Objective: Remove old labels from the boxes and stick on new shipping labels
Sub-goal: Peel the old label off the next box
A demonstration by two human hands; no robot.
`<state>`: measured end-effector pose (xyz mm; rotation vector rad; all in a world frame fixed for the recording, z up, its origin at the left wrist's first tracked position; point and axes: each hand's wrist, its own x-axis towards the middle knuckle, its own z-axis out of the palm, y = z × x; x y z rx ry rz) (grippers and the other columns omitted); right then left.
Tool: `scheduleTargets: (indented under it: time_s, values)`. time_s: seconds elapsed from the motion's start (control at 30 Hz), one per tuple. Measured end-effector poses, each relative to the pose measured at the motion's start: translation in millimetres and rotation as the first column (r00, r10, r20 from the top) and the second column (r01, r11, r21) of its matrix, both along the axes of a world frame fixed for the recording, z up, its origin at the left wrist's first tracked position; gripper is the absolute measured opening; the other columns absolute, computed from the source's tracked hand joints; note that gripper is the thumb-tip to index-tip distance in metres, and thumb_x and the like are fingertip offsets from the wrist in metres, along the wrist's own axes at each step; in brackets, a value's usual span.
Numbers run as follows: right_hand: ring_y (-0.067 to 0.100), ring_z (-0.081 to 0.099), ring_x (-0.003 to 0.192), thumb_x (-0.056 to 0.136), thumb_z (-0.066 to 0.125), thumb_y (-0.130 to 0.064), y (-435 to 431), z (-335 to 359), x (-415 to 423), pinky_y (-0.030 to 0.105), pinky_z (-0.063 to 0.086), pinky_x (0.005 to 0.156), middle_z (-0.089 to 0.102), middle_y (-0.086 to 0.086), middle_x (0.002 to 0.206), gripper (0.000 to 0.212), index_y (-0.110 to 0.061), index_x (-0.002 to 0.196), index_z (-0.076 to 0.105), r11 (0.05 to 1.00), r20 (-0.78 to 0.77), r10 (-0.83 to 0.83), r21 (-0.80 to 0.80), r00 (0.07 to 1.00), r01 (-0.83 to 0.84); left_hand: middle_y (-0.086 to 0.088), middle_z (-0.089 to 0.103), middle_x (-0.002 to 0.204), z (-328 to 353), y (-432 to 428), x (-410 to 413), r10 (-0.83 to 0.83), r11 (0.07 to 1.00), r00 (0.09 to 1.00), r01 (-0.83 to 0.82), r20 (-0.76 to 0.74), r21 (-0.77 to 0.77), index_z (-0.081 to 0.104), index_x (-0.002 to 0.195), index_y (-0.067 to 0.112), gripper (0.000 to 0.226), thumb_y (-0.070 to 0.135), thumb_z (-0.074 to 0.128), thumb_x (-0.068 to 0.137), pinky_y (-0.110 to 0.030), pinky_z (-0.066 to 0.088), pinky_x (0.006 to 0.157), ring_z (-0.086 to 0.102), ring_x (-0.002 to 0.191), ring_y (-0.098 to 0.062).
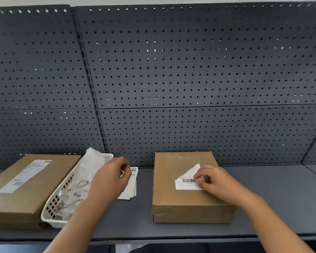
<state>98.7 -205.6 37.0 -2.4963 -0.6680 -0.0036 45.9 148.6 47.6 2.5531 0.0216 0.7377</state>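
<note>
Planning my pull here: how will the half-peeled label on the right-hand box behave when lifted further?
The label is probably thin and floppy: its upper corner is folded over on itself. It will likely cling and might tear, since its lower part lies flat on the box where the right hand pinches it.

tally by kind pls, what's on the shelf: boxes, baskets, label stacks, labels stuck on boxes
Cardboard boxes: 2, left box and right box
White basket: 1
Loose label stack: 1
Labels on boxes: 2, flat label on the left, peeling label on the right
Total: 6
Paper scraps in the basket are too jumbled to count.
</note>
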Motion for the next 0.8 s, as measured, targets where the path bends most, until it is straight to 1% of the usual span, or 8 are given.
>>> scheduleTargets:
  time_s: [0.1, 0.17, 0.23, 0.37, 0.47, 0.57, 0.73, 0.8]
  values:
    - [-0.001, 0.057, 0.098, 0.096, 0.068, -0.032, -15.8, 4.9, -2.1, 0.02, 0.048, 0.087, 0.063, -0.02, 0.109, 0.016, -0.031, 0.111, 0.074, 0.998, -0.026, 0.036, -0.047, 0.999, -0.037, 0.015, 0.06, 0.079, -5.8, -18.3, 3.7, -0.111, 0.994, 0.994, 0.111, -0.02, -0.002, 0.061, 0.084, 0.03, 0.013, 0.021, 0.063, 0.094, -0.034, 0.053, 0.064, 0.059, 0.072, -0.005]
    - [-0.003, 0.057, 0.103, 0.097, 0.069, -0.03, -24.3, 6.6, -1.4, 0.022, 0.047, 0.094, 0.063, -0.022, 0.111, 0.019, -0.03, 0.115, 0.075, 0.995, -0.05, 0.044, -0.09, 0.998, -0.048, 0.015, 0.06, 0.083, -10.5, -33.9, 5.6, -0.215, 0.977, 0.976, 0.215, -0.031, 0.003, 0.063, 0.089, 0.028, 0.009, 0.021, 0.062, 0.095, -0.032, 0.052, 0.067, 0.059, 0.076, -0.005]
    - [-0.003, 0.056, 0.105, 0.098, 0.067, -0.027, -30.3, 7.1, 0.5, 0.023, 0.046, 0.097, 0.061, -0.021, 0.112, 0.024, -0.028, 0.121, 0.073, 0.991, -0.064, 0.044, -0.119, 0.997, -0.052, 0.014, 0.06, 0.089, -16.7, -51.4, 8.4, -0.264, 0.964, 0.963, 0.265, -0.043, 0.013, 0.067, 0.096, 0.025, 0.006, 0.022, 0.062, 0.095, -0.029, 0.05, 0.069, 0.059, 0.081, -0.006]
    - [-0.004, 0.054, 0.101, 0.097, 0.069, -0.027, -35.2, 5.0, 6.3, 0.011, 0.041, 0.087, 0.058, -0.017, 0.11, 0.035, -0.026, 0.132, 0.068, 0.992, -0.088, 0.044, -0.117, 0.995, -0.054, 0.014, 0.061, 0.11, -30.3, -85.8, 18.4, -0.296, 0.951, 0.949, 0.304, -0.109, 0.064, 0.067, 0.116, 0.026, 0.023, 0.031, 0.056, 0.096, -0.033, 0.054, 0.078, 0.06, 0.099, -0.012]
    - [-0.003, 0.054, 0.099, 0.095, 0.071, -0.026, -33.6, 1.7, 12.3, 0.01, 0.039, 0.083, 0.059, -0.012, 0.114, 0.037, -0.026, 0.133, 0.069, 0.989, -0.086, 0.055, -0.131, 0.995, -0.066, 0.018, 0.059, 0.12, -33.4, -104.1, 22.1, -0.307, 0.938, 0.935, 0.329, -0.176, 0.107, 0.064, 0.123, 0.031, 0.029, 0.037, 0.051, 0.098, -0.034, 0.055, 0.082, 0.059, 0.108, -0.011]
    - [-0.006, 0.051, 0.094, 0.095, 0.072, -0.026, -33.0, -0.3, 19.0, 0.011, 0.037, 0.078, 0.057, -0.014, 0.113, 0.037, -0.027, 0.132, 0.069, 0.986, -0.087, 0.067, -0.146, 0.994, -0.079, 0.021, 0.058, 0.129, -34.2, -114.8, 20.7, -0.283, 0.935, 0.936, 0.318, -0.211, 0.157, 0.06, 0.129, 0.034, 0.032, 0.04, 0.047, 0.101, -0.032, 0.054, 0.083, 0.058, 0.114, -0.009]
    - [0.003, 0.053, 0.094, 0.094, 0.073, -0.03, -32.4, -0.9, 24.9, 0.021, 0.044, 0.081, 0.055, -0.008, 0.105, 0.038, -0.026, 0.131, 0.069, 0.984, -0.114, 0.084, -0.15, 0.99, -0.101, 0.021, 0.059, 0.132, -41.9, -119.6, 18.1, -0.218, 0.942, 0.963, 0.25, -0.161, 0.222, 0.061, 0.13, 0.033, 0.035, 0.041, 0.045, 0.1, -0.033, 0.056, 0.076, 0.062, 0.112, -0.01]
    - [0.001, 0.052, 0.09, 0.092, 0.075, -0.034, -33.2, 2.9, 27.7, 0.017, 0.042, 0.078, 0.054, -0.011, 0.102, 0.038, -0.024, 0.128, 0.071, 0.98, -0.14, 0.102, -0.154, 0.985, -0.123, 0.022, 0.06, 0.131, -44.0, -120.7, 20.7, -0.207, 0.941, 0.968, 0.237, -0.144, 0.241, 0.065, 0.128, 0.035, 0.034, 0.041, 0.046, 0.1, -0.032, 0.056, 0.073, 0.064, 0.109, -0.009]
